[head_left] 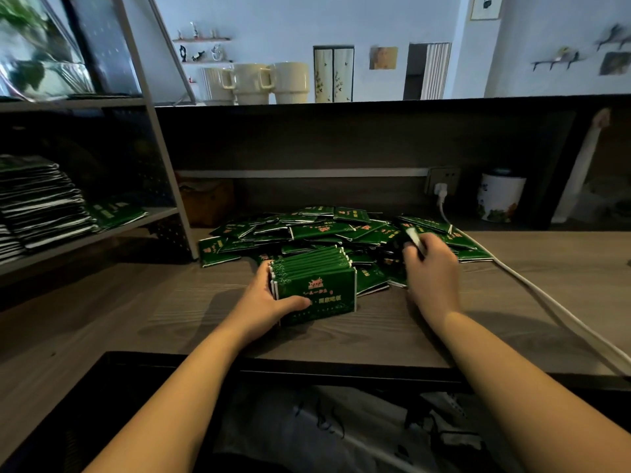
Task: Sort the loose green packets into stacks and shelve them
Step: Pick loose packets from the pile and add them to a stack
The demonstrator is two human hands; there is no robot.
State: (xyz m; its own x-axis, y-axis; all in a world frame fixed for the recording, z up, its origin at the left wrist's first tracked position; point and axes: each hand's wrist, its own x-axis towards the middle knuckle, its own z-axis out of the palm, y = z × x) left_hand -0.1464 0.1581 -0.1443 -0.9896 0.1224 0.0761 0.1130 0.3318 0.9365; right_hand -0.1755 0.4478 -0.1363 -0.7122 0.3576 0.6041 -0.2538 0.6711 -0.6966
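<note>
A stack [314, 285] of green packets is held on edge on the desk [170, 302] by the left hand [269, 302], thumb across its front face. Behind it, the loose pile [327, 230] is spread. 1 packet [415, 238] seems pinched in the right hand [432, 271], though it is blurred. The packets are judged light, thin, flexible and slick; a stack is best clamped across both flat faces. Earlier stacks [41, 203] are shelved left.
</note>
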